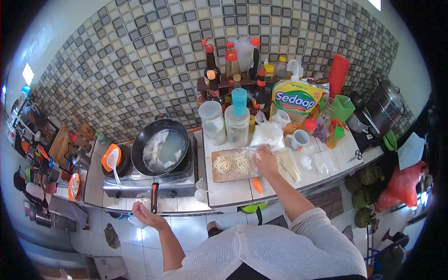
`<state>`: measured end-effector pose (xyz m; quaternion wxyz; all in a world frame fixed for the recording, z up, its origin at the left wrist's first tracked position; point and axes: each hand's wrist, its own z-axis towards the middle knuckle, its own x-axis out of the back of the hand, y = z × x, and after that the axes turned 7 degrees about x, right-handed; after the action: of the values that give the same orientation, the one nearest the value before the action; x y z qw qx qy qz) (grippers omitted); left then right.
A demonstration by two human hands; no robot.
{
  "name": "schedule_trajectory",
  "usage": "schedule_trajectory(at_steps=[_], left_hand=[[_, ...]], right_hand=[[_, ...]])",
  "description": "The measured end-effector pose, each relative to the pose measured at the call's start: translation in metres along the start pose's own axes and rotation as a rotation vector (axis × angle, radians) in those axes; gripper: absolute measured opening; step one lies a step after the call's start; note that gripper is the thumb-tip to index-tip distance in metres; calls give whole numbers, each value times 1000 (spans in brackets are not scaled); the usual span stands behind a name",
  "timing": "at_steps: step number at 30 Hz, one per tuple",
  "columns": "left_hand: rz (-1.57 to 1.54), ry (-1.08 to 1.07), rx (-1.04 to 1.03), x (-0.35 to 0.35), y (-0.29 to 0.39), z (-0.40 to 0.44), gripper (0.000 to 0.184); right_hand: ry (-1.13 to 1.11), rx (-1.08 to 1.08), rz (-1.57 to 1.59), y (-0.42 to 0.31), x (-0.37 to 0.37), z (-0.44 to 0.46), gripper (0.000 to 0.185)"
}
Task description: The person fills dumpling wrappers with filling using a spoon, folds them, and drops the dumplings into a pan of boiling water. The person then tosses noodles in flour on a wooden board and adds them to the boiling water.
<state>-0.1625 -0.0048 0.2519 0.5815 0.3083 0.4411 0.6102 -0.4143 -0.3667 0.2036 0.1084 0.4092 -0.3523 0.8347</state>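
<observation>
My left hand (146, 216) is in front of the stove beside the end of the black wok's handle (154, 196). Its fingers are curled in, and I cannot make out anything inside them. The wok (181, 163) sits on the right burner with cloudy liquid and pale pieces (162, 148) in it. Over on the counter, my right hand (266, 162) reaches down to the right end of a cutting board (233, 179), its fingers closed at some noodles (256, 156). Two heaps of pale noodles, a left heap (223, 164) and a middle heap (242, 164), lie on that board.
An orange bowl with a white strainer (112, 159) rests on the left burner. Behind the board stand clear canisters (213, 125), sauce bottles (231, 60) and a Sedaap pouch (294, 100). To the right are a white mug (297, 139), scissors (356, 156) and a large pot (386, 108).
</observation>
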Motion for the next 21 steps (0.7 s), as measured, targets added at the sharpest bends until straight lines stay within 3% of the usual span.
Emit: schedule_trajectory(at_steps=[6, 9, 11, 12, 14, 15, 19, 21], left_hand=[[-40, -71, 2, -30, 10, -32, 14], [-130, -201, 128, -40, 14, -55, 11], [-124, -239, 131, -39, 15, -67, 11], [-118, -292, 130, -36, 14, -69, 10], [-92, -316, 107, -29, 8, -70, 11], [-108, -312, 140, -26, 6, -70, 11], [-133, -286, 210, -18, 2, -67, 12], [-121, -276, 185, -19, 5, -65, 12]], right_hand=[[76, 41, -1, 6, -1, -2, 25], [185, -26, 137, 7, 12, 8, 23], [190, -498, 409, 7, 22, 16, 25], [185, -498, 413, 13, 19, 18, 25], [360, -765, 1547, 21, 13, 22, 26], [378, -835, 1752, 24, 13, 22, 28], [414, -827, 1802, 32, 20, 26, 24], [336, -676, 1532, 25, 30, 26, 24]])
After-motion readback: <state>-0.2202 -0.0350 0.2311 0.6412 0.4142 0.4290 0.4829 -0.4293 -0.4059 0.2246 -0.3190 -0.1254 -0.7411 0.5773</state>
